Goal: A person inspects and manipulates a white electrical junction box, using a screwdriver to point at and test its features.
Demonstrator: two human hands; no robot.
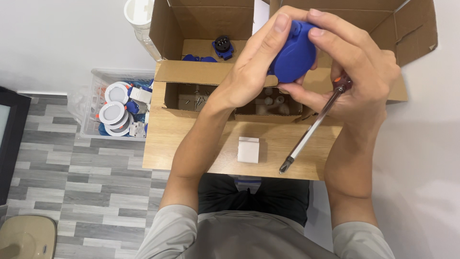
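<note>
Both hands, left hand (249, 67) and right hand (357, 67), clasp a blue plug (292, 57); right also grips a screwdriver (314, 127).

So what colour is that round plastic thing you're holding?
Blue: the round plastic part shows best in the head view.

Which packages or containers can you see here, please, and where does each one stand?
Large box: brown cardboard, flaps open, behind the table.
Small tray: brown cardboard, open, on the table, holds screws.
Second tray: beside it, under the hands.
Bin: clear plastic, on the floor, left.
</note>
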